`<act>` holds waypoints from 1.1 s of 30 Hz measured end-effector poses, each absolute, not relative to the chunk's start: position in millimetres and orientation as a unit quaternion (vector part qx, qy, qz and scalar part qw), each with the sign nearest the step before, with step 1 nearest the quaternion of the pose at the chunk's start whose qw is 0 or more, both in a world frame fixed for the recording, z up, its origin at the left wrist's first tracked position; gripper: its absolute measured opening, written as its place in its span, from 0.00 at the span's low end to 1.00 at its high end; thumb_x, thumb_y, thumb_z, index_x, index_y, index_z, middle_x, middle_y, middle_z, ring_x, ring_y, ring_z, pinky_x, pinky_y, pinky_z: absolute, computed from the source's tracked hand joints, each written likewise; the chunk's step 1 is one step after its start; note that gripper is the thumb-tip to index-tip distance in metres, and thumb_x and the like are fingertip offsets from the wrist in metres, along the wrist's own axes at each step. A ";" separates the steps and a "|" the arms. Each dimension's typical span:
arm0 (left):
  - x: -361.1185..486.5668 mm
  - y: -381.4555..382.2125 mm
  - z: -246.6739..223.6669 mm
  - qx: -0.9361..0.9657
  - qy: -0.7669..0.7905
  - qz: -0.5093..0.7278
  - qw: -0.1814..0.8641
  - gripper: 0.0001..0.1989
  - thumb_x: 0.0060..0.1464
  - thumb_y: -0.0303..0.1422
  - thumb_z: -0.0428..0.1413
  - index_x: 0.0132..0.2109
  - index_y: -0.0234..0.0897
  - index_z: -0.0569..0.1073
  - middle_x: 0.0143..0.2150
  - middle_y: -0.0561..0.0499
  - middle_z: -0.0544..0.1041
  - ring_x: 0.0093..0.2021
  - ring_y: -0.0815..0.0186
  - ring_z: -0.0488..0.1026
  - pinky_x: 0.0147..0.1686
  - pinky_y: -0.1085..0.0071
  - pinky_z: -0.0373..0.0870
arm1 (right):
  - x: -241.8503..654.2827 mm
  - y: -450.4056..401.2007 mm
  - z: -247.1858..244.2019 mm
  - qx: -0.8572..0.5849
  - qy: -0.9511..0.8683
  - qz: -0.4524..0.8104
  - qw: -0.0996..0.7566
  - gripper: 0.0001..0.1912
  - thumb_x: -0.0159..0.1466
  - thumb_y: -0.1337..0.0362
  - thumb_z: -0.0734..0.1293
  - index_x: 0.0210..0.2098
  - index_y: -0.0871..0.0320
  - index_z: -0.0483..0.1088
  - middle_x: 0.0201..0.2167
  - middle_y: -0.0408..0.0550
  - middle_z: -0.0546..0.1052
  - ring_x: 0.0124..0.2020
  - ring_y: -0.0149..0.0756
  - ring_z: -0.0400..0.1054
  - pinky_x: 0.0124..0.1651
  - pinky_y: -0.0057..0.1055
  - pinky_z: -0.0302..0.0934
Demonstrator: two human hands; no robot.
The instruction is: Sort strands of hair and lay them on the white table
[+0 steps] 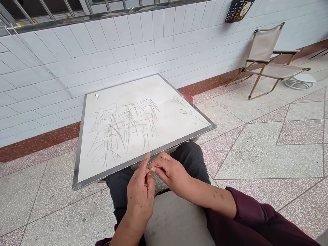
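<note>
My left hand [140, 191] and my right hand [172, 171] meet just off the near edge of the white-topped table [140, 85], above my lap. Between their fingertips is a thin piece of wire [151, 169], mostly hidden by the fingers. The left thumb and fingers pinch it while one left finger points up. From the other side, the right thumb and forefinger close on it. Many thin, dark, bent wires [130, 119] lie spread across the tabletop. Several wires with looped ends [184, 111] lie apart from them at the table's right side.
A small white and red object [96, 96] sits near the table's far left corner. A metal rim [123, 164] borders the top. Behind stands a white tiled wall [123, 58]. To the right are a folding chair [269, 61] and a round stool [299, 82]; a dotted bag [238, 10] hangs above.
</note>
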State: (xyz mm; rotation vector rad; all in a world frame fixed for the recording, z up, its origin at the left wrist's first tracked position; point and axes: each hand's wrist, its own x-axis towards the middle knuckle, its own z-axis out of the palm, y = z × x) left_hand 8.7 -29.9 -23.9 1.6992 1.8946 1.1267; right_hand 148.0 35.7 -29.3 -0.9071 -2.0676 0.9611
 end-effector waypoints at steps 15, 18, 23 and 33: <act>3.7 -30.7 -10.2 0.337 0.503 0.551 0.574 0.24 0.62 0.37 0.53 0.64 0.42 0.64 0.31 0.54 0.73 0.32 0.68 0.66 0.36 0.71 0.64 | 155.6 44.0 -23.0 -0.267 -0.776 0.392 0.416 0.07 0.69 0.69 0.63 0.37 0.56 0.73 0.27 0.43 0.69 0.36 0.34 0.64 0.39 0.29 0.63; 5.6 -30.5 -8.0 0.296 0.477 0.574 0.596 0.26 0.59 0.34 0.58 0.63 0.41 0.66 0.30 0.55 0.71 0.33 0.69 0.67 0.35 0.72 0.63 | 156.3 44.6 -25.4 -0.238 -0.789 0.388 0.413 0.06 0.69 0.68 0.64 0.40 0.55 0.73 0.31 0.45 0.73 0.37 0.34 0.65 0.40 0.30 0.64; 5.8 -33.2 -6.2 0.294 0.473 0.580 0.595 0.25 0.59 0.34 0.58 0.63 0.41 0.67 0.30 0.55 0.71 0.33 0.70 0.67 0.35 0.73 0.63 | 158.4 47.4 -23.3 -0.217 -0.803 0.385 0.400 0.05 0.69 0.66 0.64 0.39 0.55 0.73 0.31 0.45 0.74 0.37 0.35 0.65 0.40 0.31 0.65; 6.2 -37.5 -8.5 0.435 0.571 0.527 0.455 0.30 0.61 0.40 0.55 0.68 0.46 0.58 0.28 0.57 0.69 0.33 0.67 0.69 0.38 0.69 0.68 | 159.4 49.5 -29.0 -0.216 -0.811 0.377 0.391 0.07 0.66 0.66 0.68 0.43 0.54 0.76 0.29 0.44 0.71 0.33 0.33 0.63 0.37 0.28 0.63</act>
